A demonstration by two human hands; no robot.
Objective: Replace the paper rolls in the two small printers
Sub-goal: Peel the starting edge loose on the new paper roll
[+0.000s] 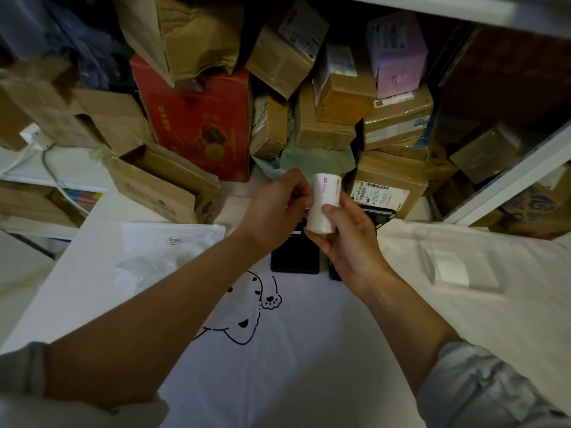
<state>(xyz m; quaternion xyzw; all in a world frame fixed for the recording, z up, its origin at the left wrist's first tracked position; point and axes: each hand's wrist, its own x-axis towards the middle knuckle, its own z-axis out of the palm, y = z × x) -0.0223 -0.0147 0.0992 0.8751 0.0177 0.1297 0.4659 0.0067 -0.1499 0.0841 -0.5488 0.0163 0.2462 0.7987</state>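
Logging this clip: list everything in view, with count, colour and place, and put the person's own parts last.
paper roll: one, white with red print, held above the printers
printers: two, black, on the cloth under the hands, partly hidden
cloth: one, white with black cartoon drawing, covering the table
plastic bag: one, clear white, left on the table
cardboard boxes: many, brown, stacked behind
red box: one, back centre
hands: left hand and right hand, both on the roll

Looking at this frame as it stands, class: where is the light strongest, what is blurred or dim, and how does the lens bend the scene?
Head view: light falls brightest on the white paper roll held in both hands, left hand and right hand; the stacked cardboard boxes behind sit dim and soft; the two black printers are nearly featureless shadow; wide-angle distortion bows the shelf edge and stretches the forearms.
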